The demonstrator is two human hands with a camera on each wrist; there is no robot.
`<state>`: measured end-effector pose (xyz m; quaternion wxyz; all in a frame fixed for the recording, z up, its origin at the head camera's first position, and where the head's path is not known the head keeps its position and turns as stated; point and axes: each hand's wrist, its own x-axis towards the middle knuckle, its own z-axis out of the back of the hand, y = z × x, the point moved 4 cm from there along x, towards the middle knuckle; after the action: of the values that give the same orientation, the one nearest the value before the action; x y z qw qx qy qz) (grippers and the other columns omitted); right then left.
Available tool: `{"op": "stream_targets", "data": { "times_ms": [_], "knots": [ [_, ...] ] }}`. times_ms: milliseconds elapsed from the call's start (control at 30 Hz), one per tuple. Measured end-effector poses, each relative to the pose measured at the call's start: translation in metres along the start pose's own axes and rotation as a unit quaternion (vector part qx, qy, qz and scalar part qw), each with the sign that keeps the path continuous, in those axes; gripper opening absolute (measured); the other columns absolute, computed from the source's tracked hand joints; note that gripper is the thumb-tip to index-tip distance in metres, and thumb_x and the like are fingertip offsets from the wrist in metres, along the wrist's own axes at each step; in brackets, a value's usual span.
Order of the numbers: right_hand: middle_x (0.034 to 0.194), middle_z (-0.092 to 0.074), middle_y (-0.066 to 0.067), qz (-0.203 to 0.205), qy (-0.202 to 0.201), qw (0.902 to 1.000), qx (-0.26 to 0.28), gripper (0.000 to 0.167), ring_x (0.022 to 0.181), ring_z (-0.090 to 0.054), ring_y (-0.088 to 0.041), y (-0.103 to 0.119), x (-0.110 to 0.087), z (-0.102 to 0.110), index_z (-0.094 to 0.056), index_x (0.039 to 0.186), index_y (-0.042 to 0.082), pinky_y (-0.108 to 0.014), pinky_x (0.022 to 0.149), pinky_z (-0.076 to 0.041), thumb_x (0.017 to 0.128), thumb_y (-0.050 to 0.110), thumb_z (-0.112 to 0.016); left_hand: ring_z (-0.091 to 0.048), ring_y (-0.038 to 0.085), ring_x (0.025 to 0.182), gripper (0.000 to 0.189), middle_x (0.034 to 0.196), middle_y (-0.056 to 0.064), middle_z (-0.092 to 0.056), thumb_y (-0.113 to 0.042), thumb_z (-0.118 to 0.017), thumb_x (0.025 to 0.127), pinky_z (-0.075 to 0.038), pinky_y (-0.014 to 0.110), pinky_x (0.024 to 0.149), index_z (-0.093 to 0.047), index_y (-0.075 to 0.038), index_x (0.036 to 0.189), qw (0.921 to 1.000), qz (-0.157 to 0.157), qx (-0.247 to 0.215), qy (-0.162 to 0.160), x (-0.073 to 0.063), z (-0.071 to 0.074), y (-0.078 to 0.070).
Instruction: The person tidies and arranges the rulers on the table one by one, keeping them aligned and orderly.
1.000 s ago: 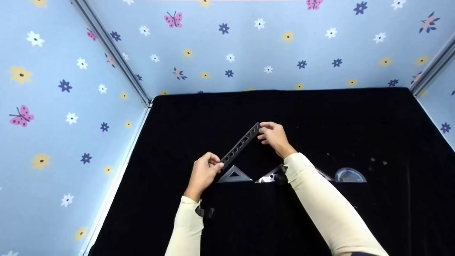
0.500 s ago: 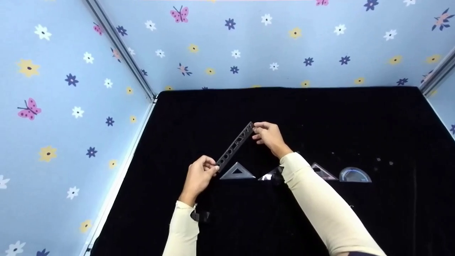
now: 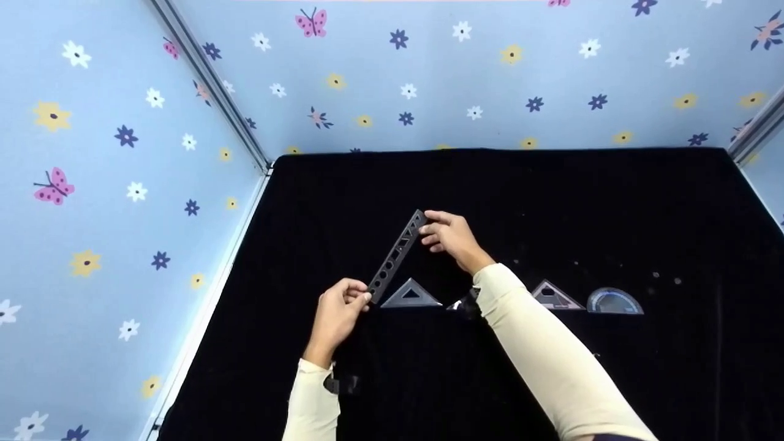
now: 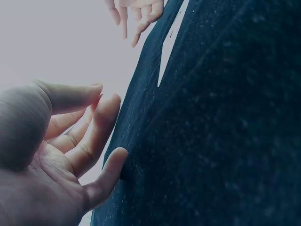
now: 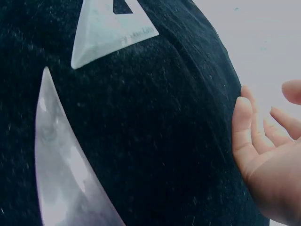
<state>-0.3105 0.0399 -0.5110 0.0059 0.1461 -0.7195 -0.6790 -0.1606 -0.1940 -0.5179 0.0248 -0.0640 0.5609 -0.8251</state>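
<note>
A dark stencil ruler (image 3: 398,251) with a row of cut-out shapes slants up to the right in the head view. My left hand (image 3: 334,312) pinches its lower end between thumb and fingers. At the upper end, the thumb and index finger of my right hand (image 3: 454,244) hold its right edge, the other fingers loosely bent. A set square (image 3: 424,301) with a triangular hole lies just right of the ruler's lower end. Neither wrist view clearly shows the ruler, though the left hand (image 4: 70,150) and right hand (image 5: 270,165) appear there.
A shiny clear piece (image 3: 457,305) lies partly behind the right wrist. Further right are another set square (image 3: 562,302) and a semicircular protractor (image 3: 617,293), in one row on the black cloth (image 3: 527,380). Flower-patterned walls (image 3: 429,67) border the back and sides.
Both hands have shifted left with the ruler, which now stands steeper. The left hand has also come nearer the body. More of the right-hand set square shows beside the sleeve.
</note>
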Motion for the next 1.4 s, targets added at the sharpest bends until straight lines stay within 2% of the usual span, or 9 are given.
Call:
{"op": "stream_targets", "data": {
  "times_ms": [67, 200, 300, 433, 833, 1200, 1400],
  "knots": [
    [0.108, -0.069, -0.025, -0.006, 0.014, 0.9999, 0.004, 0.052, 0.081, -0.069, -0.029, 0.003, -0.003, -0.003, -0.052, 0.142, 0.000, -0.028, 0.062, -0.055, 0.092, -0.001, -0.060, -0.069, 0.020, 0.066, 0.011, 0.081, 0.008, -0.069, 0.003, -0.072, 0.087, -0.057, 0.029, 0.065, -0.068, 0.001, 0.097, 1.0000, -0.003, 0.006, -0.002, -0.003, 0.001, 0.000],
    [0.113, -0.067, -0.028, -0.008, 0.032, 0.9994, 0.011, 0.055, 0.085, -0.070, -0.031, 0.004, -0.003, -0.009, -0.046, 0.146, -0.001, -0.030, 0.064, -0.056, 0.093, 0.000, -0.060, -0.069, 0.020, 0.066, 0.016, 0.080, 0.007, -0.069, 0.002, -0.072, 0.088, -0.057, 0.028, 0.065, -0.069, 0.001, 0.103, 0.9998, -0.010, 0.015, -0.003, -0.006, 0.003, 0.001],
    [0.111, -0.068, -0.025, 0.000, 0.036, 0.9992, 0.019, 0.056, 0.081, -0.071, -0.027, 0.002, 0.001, -0.013, -0.043, 0.147, -0.004, -0.029, 0.063, -0.056, 0.094, 0.001, -0.059, -0.068, 0.020, 0.066, 0.020, 0.079, 0.006, -0.069, 0.002, -0.072, 0.088, -0.057, 0.028, 0.065, -0.070, 0.001, 0.108, 0.9995, -0.019, 0.024, -0.004, -0.007, 0.004, 0.001],
    [0.113, -0.069, -0.023, 0.007, 0.044, 0.9985, 0.033, 0.057, 0.082, -0.071, -0.027, 0.004, 0.000, -0.019, -0.040, 0.147, -0.007, -0.031, 0.063, -0.057, 0.094, 0.001, -0.058, -0.068, 0.019, 0.066, 0.023, 0.079, 0.004, -0.069, 0.000, -0.072, 0.088, -0.056, 0.027, 0.064, -0.072, -0.002, 0.111, 0.9989, -0.028, 0.038, -0.003, -0.008, 0.004, 0.001],
    [0.117, -0.069, -0.022, -0.008, 0.064, 0.9963, 0.057, 0.043, 0.090, -0.072, -0.032, -0.003, -0.003, -0.034, -0.052, 0.135, -0.010, -0.036, 0.073, -0.059, 0.094, 0.001, -0.058, -0.067, 0.016, 0.065, 0.028, 0.077, 0.002, -0.068, 0.000, -0.072, 0.088, -0.055, 0.027, 0.064, -0.072, -0.003, 0.116, 0.9974, -0.041, 0.058, -0.012, -0.007, 0.005, 0.007],
    [0.119, -0.069, -0.018, -0.016, 0.097, 0.9945, 0.037, 0.042, 0.098, -0.070, -0.037, -0.011, -0.007, -0.053, -0.056, 0.132, -0.009, -0.038, 0.076, -0.059, 0.092, 0.003, -0.058, -0.065, 0.015, 0.065, 0.030, 0.078, 0.002, -0.068, 0.002, -0.072, 0.087, -0.055, 0.027, 0.065, -0.072, -0.003, 0.117, 0.9978, -0.039, 0.049, -0.021, -0.013, 0.010, 0.014],
    [0.120, -0.068, -0.020, -0.017, 0.108, 0.9937, 0.025, 0.040, 0.098, -0.070, -0.035, -0.014, -0.009, -0.059, -0.058, 0.131, -0.010, -0.039, 0.077, -0.059, 0.094, 0.004, -0.057, -0.062, 0.013, 0.069, 0.030, 0.080, 0.000, -0.067, 0.002, -0.073, 0.085, -0.051, 0.025, 0.068, -0.073, -0.003, 0.115, 0.9948, -0.051, 0.075, -0.047, -0.014, 0.013, 0.017]
  ]
}}
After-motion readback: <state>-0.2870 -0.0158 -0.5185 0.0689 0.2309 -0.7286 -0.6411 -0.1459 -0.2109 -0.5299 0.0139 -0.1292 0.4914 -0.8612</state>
